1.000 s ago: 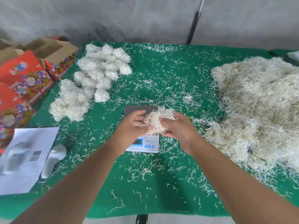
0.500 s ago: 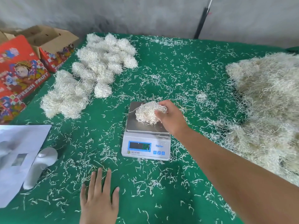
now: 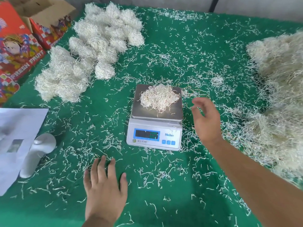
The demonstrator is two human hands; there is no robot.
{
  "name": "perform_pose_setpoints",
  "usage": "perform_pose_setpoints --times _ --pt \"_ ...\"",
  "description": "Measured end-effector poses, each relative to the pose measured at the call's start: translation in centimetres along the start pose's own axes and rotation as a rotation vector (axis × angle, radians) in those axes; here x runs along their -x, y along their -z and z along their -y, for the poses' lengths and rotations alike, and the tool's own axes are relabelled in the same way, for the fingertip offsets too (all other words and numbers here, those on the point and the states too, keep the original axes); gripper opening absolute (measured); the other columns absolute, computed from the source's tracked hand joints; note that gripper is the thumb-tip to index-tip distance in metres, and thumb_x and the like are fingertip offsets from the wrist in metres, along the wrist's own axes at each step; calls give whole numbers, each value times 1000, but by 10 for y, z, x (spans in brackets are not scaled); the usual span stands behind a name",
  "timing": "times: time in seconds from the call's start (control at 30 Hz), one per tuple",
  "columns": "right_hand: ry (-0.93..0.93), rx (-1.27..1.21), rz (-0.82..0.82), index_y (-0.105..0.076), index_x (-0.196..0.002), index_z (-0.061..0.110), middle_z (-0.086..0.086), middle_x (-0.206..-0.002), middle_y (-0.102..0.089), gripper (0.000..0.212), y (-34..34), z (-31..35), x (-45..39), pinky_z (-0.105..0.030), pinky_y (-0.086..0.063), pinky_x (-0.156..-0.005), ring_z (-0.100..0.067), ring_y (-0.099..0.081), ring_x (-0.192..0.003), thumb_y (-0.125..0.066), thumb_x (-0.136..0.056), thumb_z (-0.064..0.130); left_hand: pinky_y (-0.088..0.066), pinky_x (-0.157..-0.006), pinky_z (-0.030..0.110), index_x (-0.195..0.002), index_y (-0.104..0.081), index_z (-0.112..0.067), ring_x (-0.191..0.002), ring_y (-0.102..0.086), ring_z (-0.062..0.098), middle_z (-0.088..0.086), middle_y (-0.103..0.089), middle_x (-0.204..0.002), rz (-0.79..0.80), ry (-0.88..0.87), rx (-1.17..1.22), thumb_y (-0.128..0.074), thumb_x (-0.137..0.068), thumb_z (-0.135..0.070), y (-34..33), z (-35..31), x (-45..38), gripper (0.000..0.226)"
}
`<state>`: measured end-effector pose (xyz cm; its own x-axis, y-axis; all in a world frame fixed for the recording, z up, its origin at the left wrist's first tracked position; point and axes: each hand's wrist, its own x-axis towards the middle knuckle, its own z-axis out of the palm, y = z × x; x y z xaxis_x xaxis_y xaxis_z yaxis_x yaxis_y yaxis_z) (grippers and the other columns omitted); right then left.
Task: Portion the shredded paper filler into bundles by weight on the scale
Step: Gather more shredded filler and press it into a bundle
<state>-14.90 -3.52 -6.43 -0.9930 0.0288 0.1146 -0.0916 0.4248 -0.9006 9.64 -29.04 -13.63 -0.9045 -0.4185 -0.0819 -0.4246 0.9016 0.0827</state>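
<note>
A small white digital scale (image 3: 155, 136) stands mid-table with a lit display. On its steel pan lies a loose wad of pale shredded paper (image 3: 159, 97). My right hand (image 3: 205, 119) hovers just right of the scale, fingers loosely spread, holding nothing. Near the front edge, my left hand (image 3: 105, 187) rests flat on the green cloth with fingers straight. Several finished bundles (image 3: 91, 46) are heaped at the back left. The big bulk pile of shredded paper (image 3: 278, 99) fills the right side.
The green table cloth (image 3: 180, 194) is strewn with stray paper shreds. Red printed cartons (image 3: 18, 46) stand at the far left. A white sheet of paper (image 3: 14, 141) and a white plastic device (image 3: 39, 151) lie at the left front.
My right hand has let go of the wad on the scale pan and drawn back to the right. My left hand, earlier at the wad, now lies flat near the front edge.
</note>
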Motion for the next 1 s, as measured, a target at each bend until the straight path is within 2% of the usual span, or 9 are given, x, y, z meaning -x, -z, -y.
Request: perform_pose_setpoints --times 0.2,0.33,0.47,0.77,1.0 --pt "34 -74 -64 -67 -121 20 16 -115 -71 22 -10 -12 -11 -32 -51 -110 -2 -66 -114 -59 -104 8 -24 -120 65 -144 -48 -14 -149 -31 36 15 -41 -155 -81 -15 13 -37 -95 -51 -10 3 -2 63" --pt "56 -86 -118 -68 -120 13 7 -114 -73 21 -19 -20 -18 -31 -53 -106 -6 -68 -111 -59 -103 5 -23 -120 64 -141 -52 -13 -148 -33 37 16 -44 -153 -129 -12 26 -40 -93 -51 -16 5 -2 63" --pt "11 -99 -126 -69 -119 17 12 -112 -73 19 -29 -29 -17 -27 -54 -104 -4 -69 -109 -61 -103 8 -21 -120 63 -141 -52 -13 -148 -32 38 16 -43 -153 -137 -19 25 -41 -92 -51 -17 6 -2 63" --pt "-24 -111 -176 -70 -114 24 10 -109 -74 14 -32 -32 -13 -34 -56 -101 -12 -70 -107 -63 -103 20 -23 -119 66 -142 -49 -13 -150 -29 37 17 -41 -155 -80 -21 19 -37 -95 -50 -10 4 -2 61" --pt "21 -173 -156 -70 -114 18 7 -109 -73 13 -32 -6 -12 -39 -55 -102 -13 -69 -107 -63 -103 17 -23 -119 66 -141 -48 -15 -150 -29 36 15 -39 -156 -106 -31 38 -38 -94 -51 -9 3 -2 60"
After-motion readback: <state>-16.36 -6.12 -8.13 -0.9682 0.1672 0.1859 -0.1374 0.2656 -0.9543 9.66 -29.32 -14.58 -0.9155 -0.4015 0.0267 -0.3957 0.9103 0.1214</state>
